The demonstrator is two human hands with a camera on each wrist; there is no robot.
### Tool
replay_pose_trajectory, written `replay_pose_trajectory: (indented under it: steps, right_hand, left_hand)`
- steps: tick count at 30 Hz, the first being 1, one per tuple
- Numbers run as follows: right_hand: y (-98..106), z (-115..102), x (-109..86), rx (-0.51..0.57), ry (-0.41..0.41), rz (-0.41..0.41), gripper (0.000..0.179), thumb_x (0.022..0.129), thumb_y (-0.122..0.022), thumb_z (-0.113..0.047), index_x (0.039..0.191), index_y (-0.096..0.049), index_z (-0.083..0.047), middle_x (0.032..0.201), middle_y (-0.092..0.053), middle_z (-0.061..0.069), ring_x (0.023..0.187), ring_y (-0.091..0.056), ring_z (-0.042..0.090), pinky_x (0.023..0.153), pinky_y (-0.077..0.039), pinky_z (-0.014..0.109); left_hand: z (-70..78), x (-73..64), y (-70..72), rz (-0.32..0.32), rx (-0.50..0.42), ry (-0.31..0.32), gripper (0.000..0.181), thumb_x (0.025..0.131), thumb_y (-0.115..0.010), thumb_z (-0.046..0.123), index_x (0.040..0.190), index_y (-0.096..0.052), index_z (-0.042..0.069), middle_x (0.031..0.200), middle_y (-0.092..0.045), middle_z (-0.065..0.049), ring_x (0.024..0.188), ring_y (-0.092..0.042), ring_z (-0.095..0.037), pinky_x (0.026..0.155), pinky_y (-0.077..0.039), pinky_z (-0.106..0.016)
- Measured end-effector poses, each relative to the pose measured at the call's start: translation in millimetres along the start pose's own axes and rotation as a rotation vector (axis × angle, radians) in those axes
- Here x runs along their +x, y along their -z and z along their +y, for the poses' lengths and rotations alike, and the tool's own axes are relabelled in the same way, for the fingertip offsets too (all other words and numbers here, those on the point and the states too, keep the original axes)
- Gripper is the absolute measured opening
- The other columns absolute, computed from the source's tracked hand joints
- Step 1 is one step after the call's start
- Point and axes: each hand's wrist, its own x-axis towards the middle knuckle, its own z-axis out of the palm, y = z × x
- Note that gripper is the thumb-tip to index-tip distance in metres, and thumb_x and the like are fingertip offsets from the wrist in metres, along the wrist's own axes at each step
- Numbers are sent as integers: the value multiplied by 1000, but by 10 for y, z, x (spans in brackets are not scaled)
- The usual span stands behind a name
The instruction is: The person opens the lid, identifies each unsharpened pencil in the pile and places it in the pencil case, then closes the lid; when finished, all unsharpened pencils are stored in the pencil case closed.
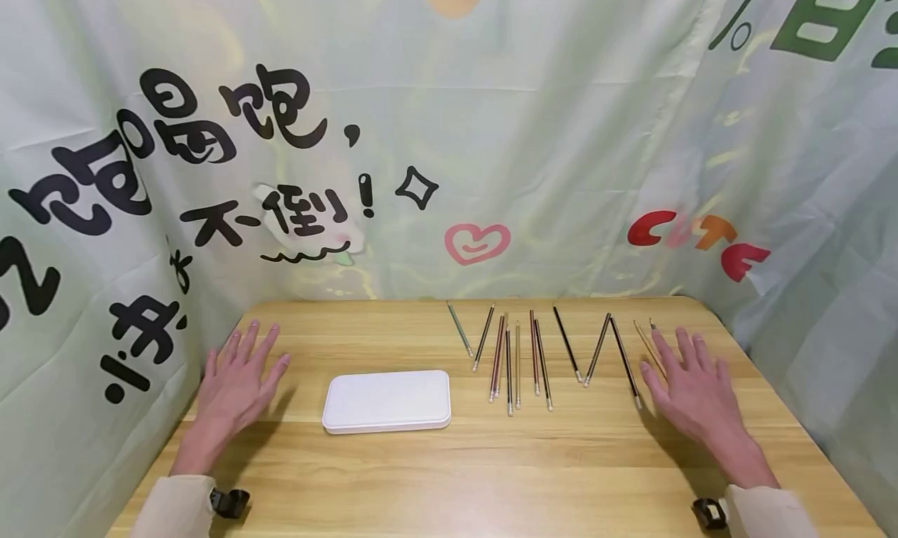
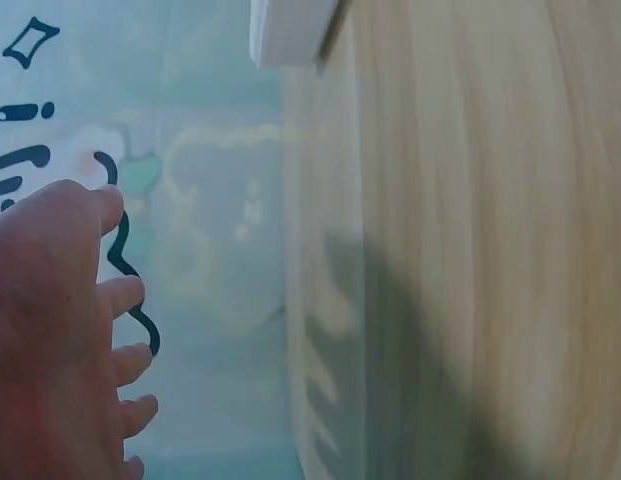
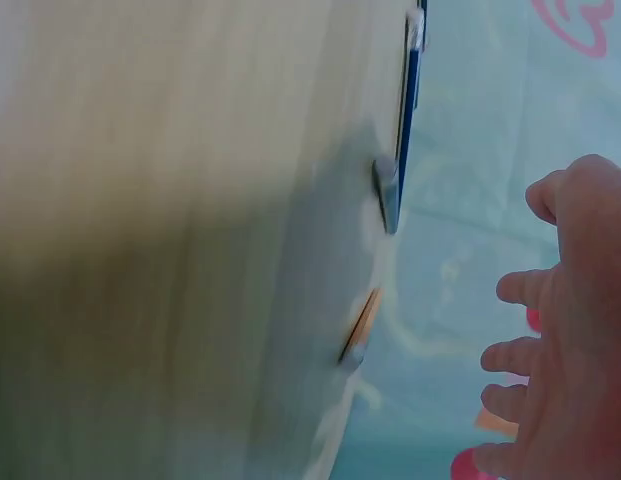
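Observation:
My left hand (image 1: pixel 240 382) is held over the left side of the table, fingers spread and straight, holding nothing. To its right lies a white, flat, rounded case (image 1: pixel 387 401), closed. In the left wrist view the left hand (image 2: pixel 45 330) casts a shadow on the wood, and a corner of the case (image 2: pixel 290 32) shows at the top. My right hand (image 1: pixel 694 390), fingers extended, is over the right side and partly covers a tan pencil (image 1: pixel 648 345). A black pencil (image 1: pixel 624 359) lies just left of it. The right wrist view shows the empty right hand (image 3: pixel 580 340) beside a tan pencil (image 3: pixel 362 325).
Several more pencils, dark, reddish and tan, such as a green one (image 1: pixel 459 329) and a black one (image 1: pixel 567 343), lie spread between the case and the right hand. A printed curtain (image 1: pixel 561 156) hangs behind and beside the wooden table (image 1: pixel 449 491).

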Motion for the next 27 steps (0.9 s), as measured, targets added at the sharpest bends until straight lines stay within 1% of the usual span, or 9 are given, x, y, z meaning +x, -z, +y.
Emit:
replay_pose_trajectory:
  steps: [5, 8, 11, 13, 16, 20, 22, 24, 27]
  right_hand:
    - [-37, -191, 3, 2, 24, 1, 64, 97, -39, -43, 150, -14, -16, 152, -4, 21, 137, 5, 40, 97, -5, 72]
    - [-54, -345, 22, 9, 50, 8, 65, 97, -38, -44, 150, -14, -17, 154, 0, 15, 139, 8, 34, 99, -5, 70]
    - [-73, -508, 54, 20, 84, 18, 64, 97, -40, -43, 150, -15, -17, 154, -1, 13, 139, 8, 32, 103, -1, 66]
    - [-92, -614, 74, 17, 103, 21, 65, 96, -41, -43, 150, -16, -19, 154, -2, 13, 139, 6, 32, 105, 1, 63]
    - [-127, -773, 98, 22, 124, 10, 66, 95, -41, -47, 150, -18, -20, 154, -3, 13, 139, 4, 31, 107, 3, 60]
    - [-175, -968, 155, 36, 166, 14, 68, 93, -41, -54, 149, -22, -20, 154, -7, 12, 139, -1, 32, 109, -2, 58]
    - [-196, -1065, 189, 48, 199, 22, 70, 92, -43, -55, 149, -21, -20, 154, -8, 12, 139, -5, 34, 110, -4, 55]
    - [-214, -1171, 216, 60, 236, 34, 71, 92, -44, -55, 149, -21, -21, 153, -10, 13, 138, -11, 36, 110, -9, 54]
    - [-244, -1333, 245, 89, 282, 35, 72, 91, -45, -55, 149, -18, -23, 153, -10, 12, 138, -14, 34, 109, -15, 53]
  left_hand:
    - [104, -35, 4, 5, -16, -18, 62, 97, -29, 51, 150, -13, 23, 154, 5, -4, 138, 6, -34, 104, 18, -54]
    - [182, -64, -3, 9, -45, -33, 61, 98, -29, 49, 150, -14, 21, 154, 5, -5, 138, 5, -35, 104, 13, -58]
    - [284, -101, -20, -4, -108, -40, 62, 98, -31, 48, 150, -15, 18, 154, 4, -5, 138, 3, -35, 104, 7, -63]
    - [357, -124, -39, -19, -174, -43, 62, 98, -33, 48, 150, -16, 18, 154, 2, -8, 138, 0, -37, 103, 2, -66]
    - [474, -165, -81, -67, -344, -39, 62, 97, -38, 46, 150, -17, 20, 154, -2, -13, 138, -4, -39, 102, -6, -68]
    - [640, -198, -183, -151, -567, -27, 67, 95, -47, 43, 150, -17, 18, 153, -6, -19, 136, -8, -42, 100, -13, -69]
    - [723, -197, -235, -177, -632, -24, 71, 93, -52, 43, 150, -17, 17, 152, -9, -19, 136, -10, -42, 99, -15, -69]
    - [800, -205, -278, -201, -682, -7, 76, 90, -57, 45, 149, -17, 18, 152, -12, -17, 136, -12, -40, 100, -17, -68]
    - [888, -230, -334, -214, -746, 9, 87, 82, -66, 46, 149, -18, 18, 151, -17, -15, 136, -15, -37, 102, -18, -64]
